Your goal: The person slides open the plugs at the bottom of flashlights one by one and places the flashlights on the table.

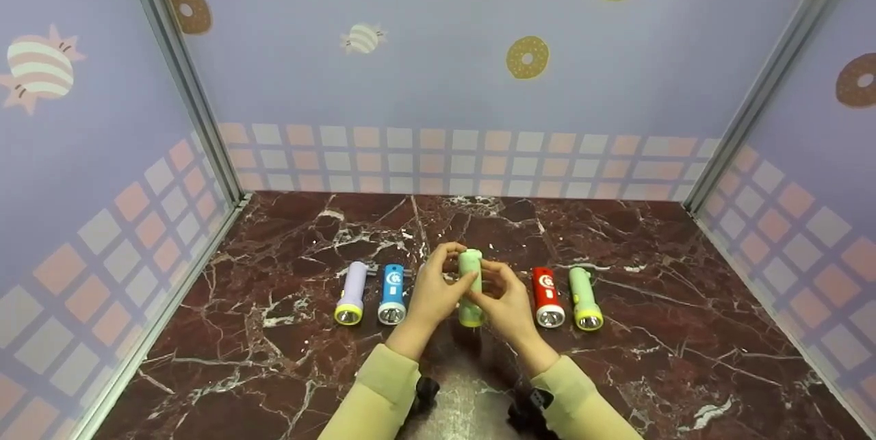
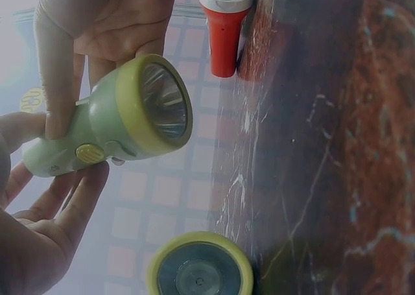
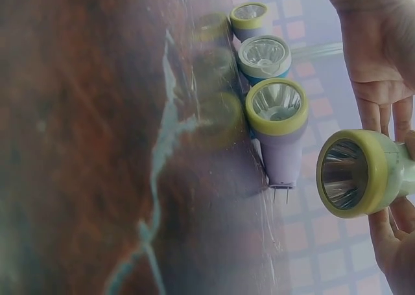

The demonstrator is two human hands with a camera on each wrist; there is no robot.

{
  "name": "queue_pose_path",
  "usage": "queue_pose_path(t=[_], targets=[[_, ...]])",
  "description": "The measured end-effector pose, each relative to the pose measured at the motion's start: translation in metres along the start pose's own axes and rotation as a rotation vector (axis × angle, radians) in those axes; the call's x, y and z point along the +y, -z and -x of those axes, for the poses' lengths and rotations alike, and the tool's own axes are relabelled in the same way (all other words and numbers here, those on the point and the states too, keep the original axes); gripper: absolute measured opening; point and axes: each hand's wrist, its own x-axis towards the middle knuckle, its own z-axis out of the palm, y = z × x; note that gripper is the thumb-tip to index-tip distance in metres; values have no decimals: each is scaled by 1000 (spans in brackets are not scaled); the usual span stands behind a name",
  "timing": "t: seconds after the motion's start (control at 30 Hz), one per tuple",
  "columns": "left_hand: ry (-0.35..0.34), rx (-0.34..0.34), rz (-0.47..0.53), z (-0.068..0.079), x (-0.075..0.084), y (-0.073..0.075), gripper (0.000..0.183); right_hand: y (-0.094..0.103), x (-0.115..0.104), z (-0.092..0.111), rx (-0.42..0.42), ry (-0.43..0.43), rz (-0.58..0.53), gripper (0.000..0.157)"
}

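A pale green flashlight [image 1: 470,264] with a yellow lens ring is held up between both hands, lens end towards the person. My left hand [image 1: 432,295] grips it from the left with thumb and fingers. From the other side my right hand [image 1: 508,303] pinches its body. The left wrist view shows the yellow switch [image 2: 90,153] on the flashlight's side. Close below the hands, a lilac flashlight [image 3: 283,155] with two metal prongs lies on the table; in the head view my left hand mostly hides it.
Left of the hands lie a lilac flashlight [image 1: 353,289] and a blue flashlight [image 1: 393,289]. On the right are a red flashlight [image 1: 547,293] and another green flashlight [image 1: 584,296]. Patterned walls [image 1: 438,84] enclose the dark red marbled table [image 1: 274,371].
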Motion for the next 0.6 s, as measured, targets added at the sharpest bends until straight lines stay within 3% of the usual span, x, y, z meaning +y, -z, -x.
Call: queue_pose_path(t=[0.37,0.6], targets=[[-31,24,-72,0,0,-1,37,-1,1,0,2,17,-10,50],[-25,21,-61,0,-1,-1,38,-2,1,0,14,14,-11,50]])
